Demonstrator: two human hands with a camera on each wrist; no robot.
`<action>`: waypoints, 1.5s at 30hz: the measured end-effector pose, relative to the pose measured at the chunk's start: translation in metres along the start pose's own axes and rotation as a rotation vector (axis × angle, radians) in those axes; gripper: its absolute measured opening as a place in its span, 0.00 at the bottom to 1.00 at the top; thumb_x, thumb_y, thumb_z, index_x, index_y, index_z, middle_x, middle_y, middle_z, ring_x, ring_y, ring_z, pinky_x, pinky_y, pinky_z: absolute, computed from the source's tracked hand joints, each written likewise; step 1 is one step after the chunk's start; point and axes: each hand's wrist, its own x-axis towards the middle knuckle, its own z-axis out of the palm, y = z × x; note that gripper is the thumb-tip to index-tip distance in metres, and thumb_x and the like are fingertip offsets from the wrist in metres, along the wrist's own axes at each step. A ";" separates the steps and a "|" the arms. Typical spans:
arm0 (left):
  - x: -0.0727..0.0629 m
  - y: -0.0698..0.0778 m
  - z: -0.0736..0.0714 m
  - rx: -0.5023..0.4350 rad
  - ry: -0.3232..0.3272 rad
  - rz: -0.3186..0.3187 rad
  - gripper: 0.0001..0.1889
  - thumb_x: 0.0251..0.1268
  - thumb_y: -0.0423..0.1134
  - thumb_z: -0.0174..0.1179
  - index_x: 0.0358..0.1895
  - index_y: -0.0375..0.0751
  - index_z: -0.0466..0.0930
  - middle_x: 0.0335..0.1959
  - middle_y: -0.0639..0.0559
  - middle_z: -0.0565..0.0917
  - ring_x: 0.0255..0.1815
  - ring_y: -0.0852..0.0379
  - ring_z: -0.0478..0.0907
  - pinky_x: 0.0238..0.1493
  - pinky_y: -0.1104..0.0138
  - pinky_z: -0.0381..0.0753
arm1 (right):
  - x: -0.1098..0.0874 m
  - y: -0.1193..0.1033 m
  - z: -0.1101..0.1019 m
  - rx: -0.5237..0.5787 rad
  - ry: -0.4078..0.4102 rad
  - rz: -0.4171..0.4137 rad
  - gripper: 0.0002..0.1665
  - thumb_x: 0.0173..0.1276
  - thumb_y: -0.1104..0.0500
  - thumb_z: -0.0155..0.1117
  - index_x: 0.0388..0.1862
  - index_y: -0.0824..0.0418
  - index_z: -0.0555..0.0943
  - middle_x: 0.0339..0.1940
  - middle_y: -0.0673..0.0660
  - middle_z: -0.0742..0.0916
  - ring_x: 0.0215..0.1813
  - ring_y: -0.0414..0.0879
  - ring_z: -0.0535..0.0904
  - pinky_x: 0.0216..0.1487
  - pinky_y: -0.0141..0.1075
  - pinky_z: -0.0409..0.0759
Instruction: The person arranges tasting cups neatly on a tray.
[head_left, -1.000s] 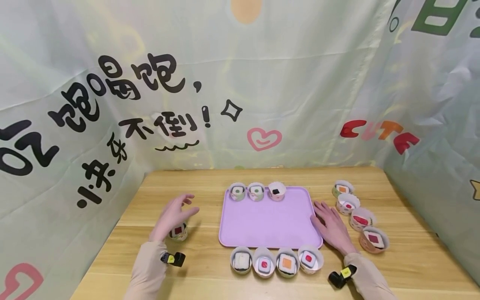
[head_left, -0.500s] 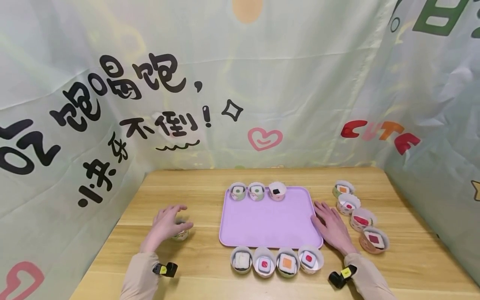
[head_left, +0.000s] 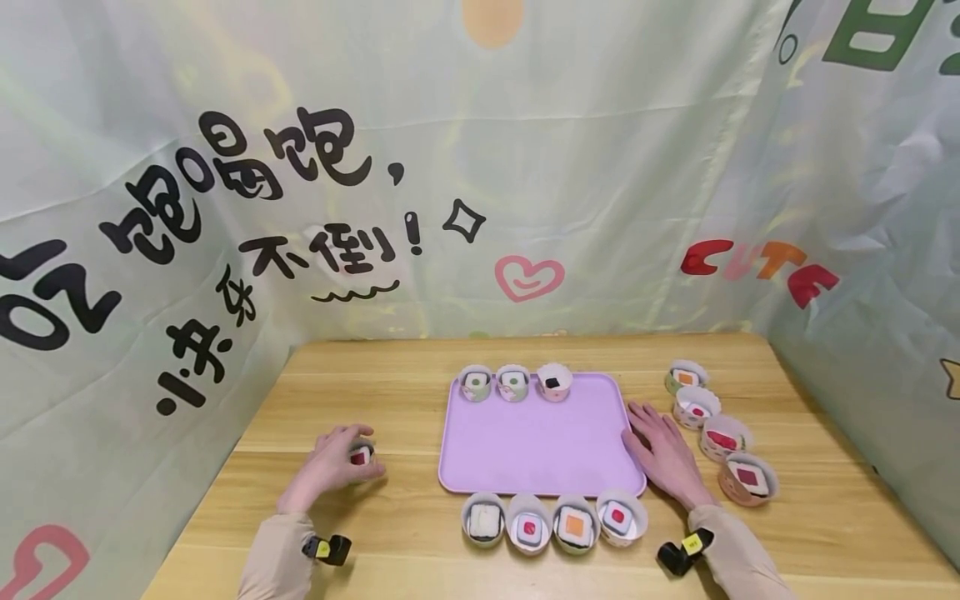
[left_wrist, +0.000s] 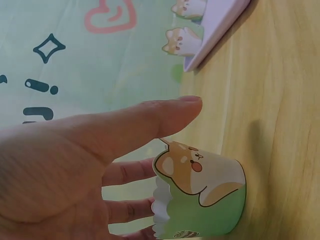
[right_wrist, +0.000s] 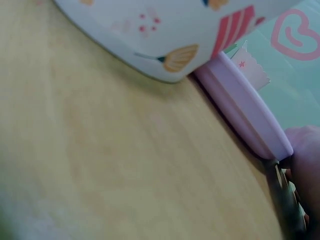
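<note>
Plainly, in the left wrist view, the left hand [left_wrist: 65, 167] straddles an upright green animal-print paper cup [left_wrist: 220, 205], thumb parted from fingers, perhaps to bracket its wall gently. The right wrist view puts the right hand [right_wrist: 308, 172] by a corner of the lilac tray [right_wrist: 250, 112]; in the head view it lies flat at the tray's three o'clock, likely steadying it, with the cup at nine.

Left hand [head_left: 330, 463] partly hides green cup [left_wrist: 207, 192] in head view, right wrist view crops right hand [right_wrist: 306, 156] and patterned cup [right_wrist: 155, 40].
</note>
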 end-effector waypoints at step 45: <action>0.008 -0.017 0.020 -0.127 0.066 0.097 0.38 0.42 0.31 0.80 0.62 0.38 0.74 0.56 0.37 0.83 0.57 0.38 0.80 0.59 0.41 0.78 | 0.001 0.003 0.000 -0.001 0.012 -0.005 0.32 0.80 0.49 0.49 0.72 0.70 0.69 0.76 0.71 0.70 0.79 0.71 0.57 0.77 0.66 0.50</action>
